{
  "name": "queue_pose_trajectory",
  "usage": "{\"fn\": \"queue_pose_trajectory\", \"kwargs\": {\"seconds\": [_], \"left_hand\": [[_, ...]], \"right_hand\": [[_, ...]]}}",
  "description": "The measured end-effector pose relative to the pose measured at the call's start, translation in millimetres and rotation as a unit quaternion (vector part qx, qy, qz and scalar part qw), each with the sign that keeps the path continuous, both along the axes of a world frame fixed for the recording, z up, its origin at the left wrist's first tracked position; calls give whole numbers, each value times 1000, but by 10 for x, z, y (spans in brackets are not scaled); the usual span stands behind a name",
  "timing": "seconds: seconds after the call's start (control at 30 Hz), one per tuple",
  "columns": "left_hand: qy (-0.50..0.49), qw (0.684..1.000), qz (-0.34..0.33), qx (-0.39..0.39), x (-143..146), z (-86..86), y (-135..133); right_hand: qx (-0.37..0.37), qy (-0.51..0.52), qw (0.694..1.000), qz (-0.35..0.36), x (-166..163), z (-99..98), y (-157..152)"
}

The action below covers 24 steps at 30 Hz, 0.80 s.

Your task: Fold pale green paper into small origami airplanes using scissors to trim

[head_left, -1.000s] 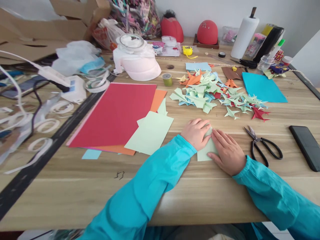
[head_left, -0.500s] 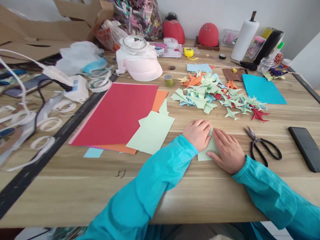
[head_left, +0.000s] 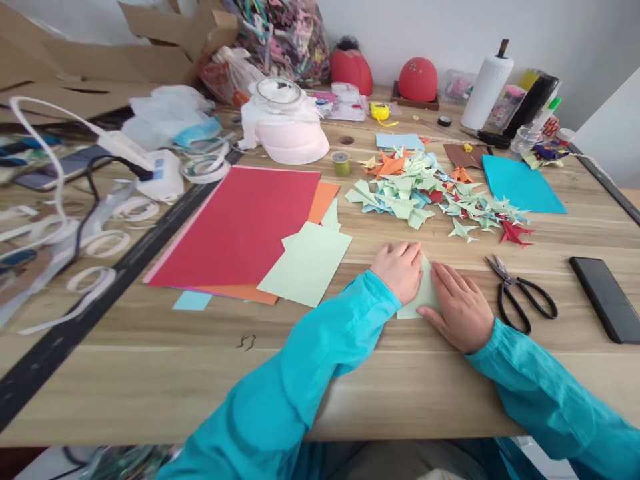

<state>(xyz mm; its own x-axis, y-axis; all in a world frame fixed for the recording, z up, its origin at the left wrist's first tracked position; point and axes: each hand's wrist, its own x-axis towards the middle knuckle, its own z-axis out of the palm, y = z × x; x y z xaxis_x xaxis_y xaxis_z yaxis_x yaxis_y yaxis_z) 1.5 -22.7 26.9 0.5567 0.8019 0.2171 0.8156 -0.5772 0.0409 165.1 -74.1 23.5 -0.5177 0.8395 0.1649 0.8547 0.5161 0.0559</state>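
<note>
A pale green sheet of paper point(head_left: 423, 297) with a slanted, folded-looking edge lies on the table between my hands. My left hand point(head_left: 399, 272) is closed at its upper left side, fingers bent together near its pointed top. My right hand point(head_left: 461, 308) lies flat along the right side, fingers stretched and thumb apart, touching the paper. Both hands cover part of the sheet. Black-handled scissors point(head_left: 520, 293) rest to the right of my right hand. Beyond my hands is a pile of folded paper shapes point(head_left: 415, 183), mostly pale green with some orange, blue and red.
Left of my hands are a loose pale green sheet point(head_left: 307, 263) and large red paper point(head_left: 245, 227). A black phone point(head_left: 607, 298) lies at the right and blue paper point(head_left: 523, 185) behind. Cables, tape rolls point(head_left: 206, 167) and a pinkish-white cap point(head_left: 290, 137) crowd the left.
The camera view has shifted slightly. My right hand sits a little farther from my left, and more of the pale green paper shows between them.
</note>
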Motion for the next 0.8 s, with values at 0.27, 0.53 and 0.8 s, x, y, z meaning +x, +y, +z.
{"fn": "queue_pose_trajectory", "kwargs": {"seconds": [0.27,0.53,0.8], "left_hand": [[-8,1000,-3,-6,-23,-8,-3],[-30,999,-8,9,-26,-46,7],[-51,998,-10,20,-39,-87,8]], "right_hand": [[14,11,1000,12,236,-22,-332],[17,75,997,13,292,198,-181],[6,-1,1000,-4,-11,75,324]]}}
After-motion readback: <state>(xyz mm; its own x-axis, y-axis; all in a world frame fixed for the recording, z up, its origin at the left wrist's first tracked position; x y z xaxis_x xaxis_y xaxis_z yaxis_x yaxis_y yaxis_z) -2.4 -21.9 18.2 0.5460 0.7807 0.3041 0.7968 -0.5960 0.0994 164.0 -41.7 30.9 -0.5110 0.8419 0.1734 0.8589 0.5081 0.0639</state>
